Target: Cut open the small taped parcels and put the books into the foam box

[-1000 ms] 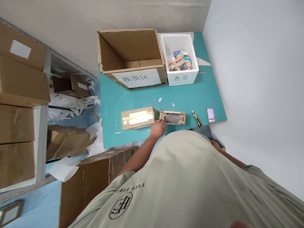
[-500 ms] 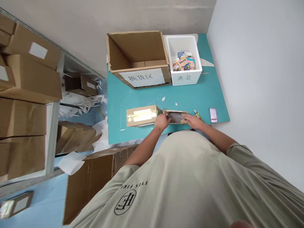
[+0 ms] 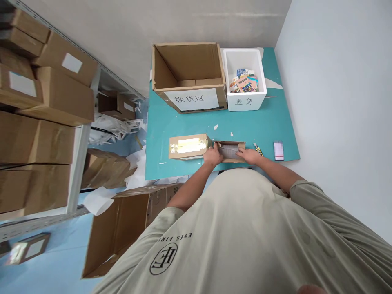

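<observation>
Straight ahead of both hands, an opened kraft carton (image 3: 241, 144) on the teal board (image 3: 171, 165), long axis running crosswise, with a grey wrapped item (image 3: 229, 151) inside. Left hand (image 3: 212, 156) curled over the carton's left end; right hand (image 3: 248, 155) flat, fingers together on the right end, no clear pinch by either. Just beyond the left hand, a taped carton (image 3: 188, 146); past the right hand, a yellow utility knife (image 3: 258, 149); well ahead, a white foam box (image 3: 245, 101).
</observation>
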A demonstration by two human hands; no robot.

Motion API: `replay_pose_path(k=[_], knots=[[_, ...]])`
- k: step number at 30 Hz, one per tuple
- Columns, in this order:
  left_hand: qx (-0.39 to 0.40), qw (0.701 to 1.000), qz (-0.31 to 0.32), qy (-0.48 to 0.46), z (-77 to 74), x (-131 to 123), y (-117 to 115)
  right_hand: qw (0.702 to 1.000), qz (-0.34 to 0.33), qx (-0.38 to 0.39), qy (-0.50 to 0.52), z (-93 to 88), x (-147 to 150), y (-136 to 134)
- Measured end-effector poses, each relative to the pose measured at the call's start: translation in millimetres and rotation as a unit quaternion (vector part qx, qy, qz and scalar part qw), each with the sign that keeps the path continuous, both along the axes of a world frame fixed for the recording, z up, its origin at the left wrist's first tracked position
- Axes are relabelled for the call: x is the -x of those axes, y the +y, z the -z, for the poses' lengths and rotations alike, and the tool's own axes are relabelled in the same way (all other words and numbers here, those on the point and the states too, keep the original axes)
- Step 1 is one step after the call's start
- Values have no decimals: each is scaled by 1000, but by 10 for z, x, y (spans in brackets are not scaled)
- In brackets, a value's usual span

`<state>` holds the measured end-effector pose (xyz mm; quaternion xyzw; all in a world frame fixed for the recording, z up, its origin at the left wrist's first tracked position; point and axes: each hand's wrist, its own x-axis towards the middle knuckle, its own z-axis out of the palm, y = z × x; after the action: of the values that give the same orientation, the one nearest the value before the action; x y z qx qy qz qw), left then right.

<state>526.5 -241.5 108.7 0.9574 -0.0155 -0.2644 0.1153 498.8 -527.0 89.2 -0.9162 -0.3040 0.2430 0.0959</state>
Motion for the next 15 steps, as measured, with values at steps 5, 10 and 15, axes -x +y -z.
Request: replay_pose_path(k=[5,10,15], knots=[[27,999,-16,-1,-19,-25,191,998,46,16,-47,31,71,-164],[76,997,-18,-20,4,45,316,995,93,-11,-28,118,86,-301],[126,978,112,-123,-33,294,285,989,127,-75,-31,192,77,-313]])
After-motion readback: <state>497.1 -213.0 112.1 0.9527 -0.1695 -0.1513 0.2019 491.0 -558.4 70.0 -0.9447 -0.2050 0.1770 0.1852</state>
